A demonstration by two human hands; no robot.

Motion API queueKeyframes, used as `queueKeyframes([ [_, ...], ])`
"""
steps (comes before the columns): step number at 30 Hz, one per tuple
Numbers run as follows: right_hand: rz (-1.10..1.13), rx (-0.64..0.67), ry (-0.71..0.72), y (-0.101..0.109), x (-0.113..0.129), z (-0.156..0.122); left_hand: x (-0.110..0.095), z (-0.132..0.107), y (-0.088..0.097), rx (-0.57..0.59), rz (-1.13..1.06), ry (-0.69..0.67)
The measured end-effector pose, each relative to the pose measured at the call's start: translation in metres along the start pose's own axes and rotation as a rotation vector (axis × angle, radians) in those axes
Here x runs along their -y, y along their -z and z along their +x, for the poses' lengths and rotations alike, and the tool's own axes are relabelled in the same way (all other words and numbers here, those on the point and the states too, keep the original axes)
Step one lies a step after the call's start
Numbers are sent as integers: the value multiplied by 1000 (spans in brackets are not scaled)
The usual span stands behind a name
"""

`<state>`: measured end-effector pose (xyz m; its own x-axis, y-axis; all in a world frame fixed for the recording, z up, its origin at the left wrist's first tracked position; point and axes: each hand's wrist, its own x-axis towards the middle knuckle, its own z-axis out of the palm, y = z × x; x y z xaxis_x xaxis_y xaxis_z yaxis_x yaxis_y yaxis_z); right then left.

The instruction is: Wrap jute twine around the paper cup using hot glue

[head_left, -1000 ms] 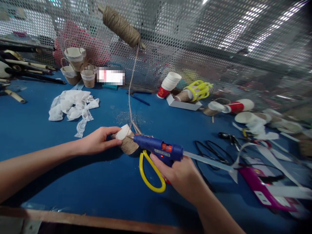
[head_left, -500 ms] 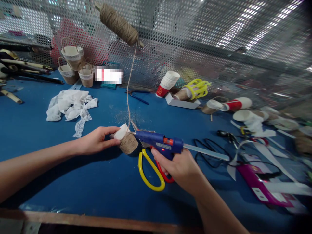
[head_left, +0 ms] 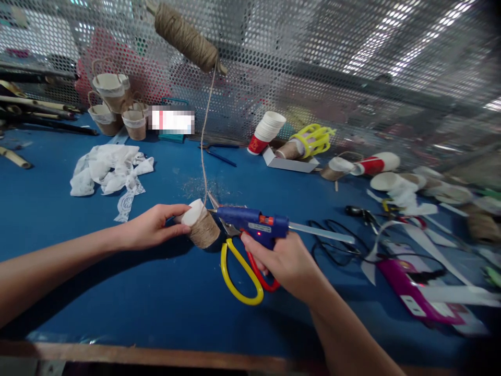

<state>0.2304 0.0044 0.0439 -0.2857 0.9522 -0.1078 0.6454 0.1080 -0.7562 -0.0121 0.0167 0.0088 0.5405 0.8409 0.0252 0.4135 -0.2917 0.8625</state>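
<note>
My left hand point(head_left: 151, 228) pinches a small paper cup point(head_left: 200, 226) lying on its side on the blue table, partly wrapped in brown twine. A strand of twine point(head_left: 204, 141) runs up from the cup to a twine spool point(head_left: 183, 36) hung on the mesh wall. My right hand point(head_left: 287, 262) grips a blue hot glue gun point(head_left: 254, 224), its nozzle touching the cup. Scissors with yellow and red handles point(head_left: 245, 271) lie on the table under the gun.
White lace scraps point(head_left: 109, 172) lie at left. Twine-wrapped cups with handles point(head_left: 113, 104) stand at the back left. Stacked paper cups point(head_left: 266, 130), a yellow cage-like piece point(head_left: 315, 140), black cables point(head_left: 336, 245), a pink device point(head_left: 415, 290) and paper strips crowd the right side.
My right hand with the glue gun has shifted slightly left and lower, keeping the nozzle at the cup. My left hand still holds the cup in place.
</note>
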Motion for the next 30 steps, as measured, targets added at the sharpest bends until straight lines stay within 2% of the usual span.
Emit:
queueKeyframes([
  [5, 46, 23, 16, -1, 2, -3, -1, 1, 1, 14, -20, 8],
  [19, 41, -23, -26, -3, 4, -7, 1, 1, 1, 21, -23, 14],
  [24, -25, -22, 35, -2, 2, -5, -1, 2, 1, 18, -15, 3],
  [26, -120, -38, 120, -3, 1, -5, 0, 1, 0, 18, -21, 1],
  [30, -482, -137, 488, -3, -8, -8, 1, 0, 0, 7, -32, -3],
])
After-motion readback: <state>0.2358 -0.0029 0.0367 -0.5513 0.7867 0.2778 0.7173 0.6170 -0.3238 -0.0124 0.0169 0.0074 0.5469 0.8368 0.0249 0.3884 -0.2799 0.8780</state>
